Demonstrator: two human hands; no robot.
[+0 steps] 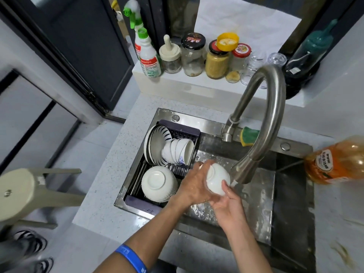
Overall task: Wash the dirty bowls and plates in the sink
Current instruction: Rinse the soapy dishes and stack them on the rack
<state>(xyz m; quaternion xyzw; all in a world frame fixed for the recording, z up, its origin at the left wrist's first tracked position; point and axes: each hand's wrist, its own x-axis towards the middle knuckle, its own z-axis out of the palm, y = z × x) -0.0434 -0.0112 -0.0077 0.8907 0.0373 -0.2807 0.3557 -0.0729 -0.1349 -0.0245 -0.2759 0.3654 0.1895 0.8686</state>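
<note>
The sink (256,194) is taking up the middle of the table (110,174), with the tap (262,123) arching over it and running water near its centre. A dish rack (177,134) is sitting along the sink's left edge, holding plates (155,144) on edge, nested small bowls (177,150) and one large upturned bowl (157,183) at its near end. A soap bottle (334,160) is standing at the sink's right edge, a sponge (249,135) on the back rim. Just under the spout, the left hand (194,186) is gripping a small white bowl (217,178) by its rim, fingers curled round it, while the right hand (228,203) is cupping it below, thumb pressing its side. The bowl is looking light, stiff, breakable and probably slippery when wet, so rim and foot are likely offering the surest hold.
</note>
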